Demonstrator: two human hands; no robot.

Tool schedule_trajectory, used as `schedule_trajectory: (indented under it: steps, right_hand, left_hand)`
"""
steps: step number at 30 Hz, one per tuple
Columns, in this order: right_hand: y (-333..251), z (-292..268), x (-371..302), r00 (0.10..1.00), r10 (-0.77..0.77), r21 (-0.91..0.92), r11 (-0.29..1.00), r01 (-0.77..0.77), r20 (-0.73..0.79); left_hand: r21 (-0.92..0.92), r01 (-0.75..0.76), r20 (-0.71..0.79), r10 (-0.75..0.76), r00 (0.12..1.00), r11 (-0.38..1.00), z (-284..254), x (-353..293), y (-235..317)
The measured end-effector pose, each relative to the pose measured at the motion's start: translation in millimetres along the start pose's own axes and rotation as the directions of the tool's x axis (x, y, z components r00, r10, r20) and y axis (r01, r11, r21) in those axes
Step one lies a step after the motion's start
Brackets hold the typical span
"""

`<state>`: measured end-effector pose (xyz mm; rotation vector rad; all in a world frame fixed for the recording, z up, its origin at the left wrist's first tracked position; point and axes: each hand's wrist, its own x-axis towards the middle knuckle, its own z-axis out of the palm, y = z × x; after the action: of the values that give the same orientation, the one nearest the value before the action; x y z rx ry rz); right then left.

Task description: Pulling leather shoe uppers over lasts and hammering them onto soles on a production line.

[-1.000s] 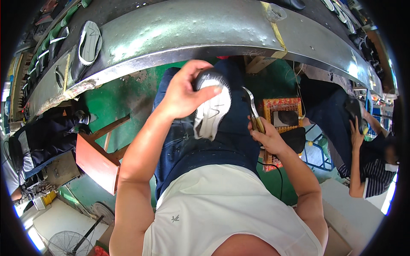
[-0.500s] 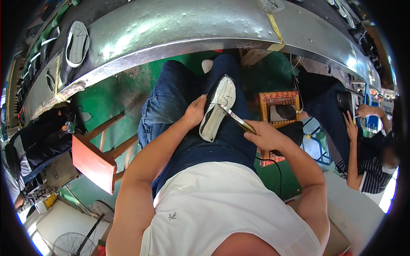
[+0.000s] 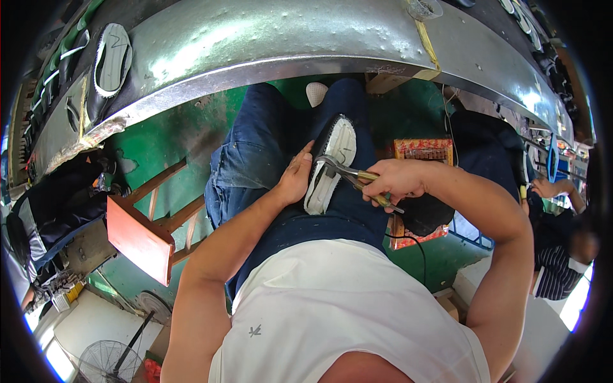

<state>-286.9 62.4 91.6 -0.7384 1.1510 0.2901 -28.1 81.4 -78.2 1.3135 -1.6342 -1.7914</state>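
In the head view, we see the shoe [image 3: 340, 145] lying sole up on the right thigh [image 3: 364, 134], its long axis running away from the body and leaning slightly right at the far end. It lies to the right of the left hand [image 3: 295, 179] and to the left of the right hand [image 3: 401, 179]; the left is nearer, touching the shoe's left side with its fingers close together, though we cannot tell whether it pinches. The right hand is curled around the handles of metal pincers [image 3: 347, 171], which reach across the sole so that their head meets its left edge. Compared with half a second ago, we find the right elbow raised outward and the pincers' head shifted from mid-sole to that edge, while the left hand has stayed along the same side.
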Motion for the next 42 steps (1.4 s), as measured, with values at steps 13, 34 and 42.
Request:
schedule_trajectory:
  steps: [13, 34, 42]
  right_hand:
    - [33.3, -65.0, 43.2, 0.861, -0.509, -0.814, 0.500, 0.297, 0.002]
    - [64.4, -16.9, 25.3, 0.407, -0.842, -0.911, 0.409, 0.055, -0.354]
    - [75.1, 18.1, 73.1, 0.595, -0.542, -0.511, 0.825, 0.241, -0.594]
  left_hand:
    - [0.113, -0.040, 0.106, 0.028, 0.994, 0.993, -21.0, 3.2, 30.2]
    - [0.337, 0.017, -0.119, 0.024, 0.993, 0.941, 6.7, 5.8, 45.6]
    - [0.359, -0.072, -0.174, 0.143, 0.974, 0.930, 4.4, -0.6, 58.3]
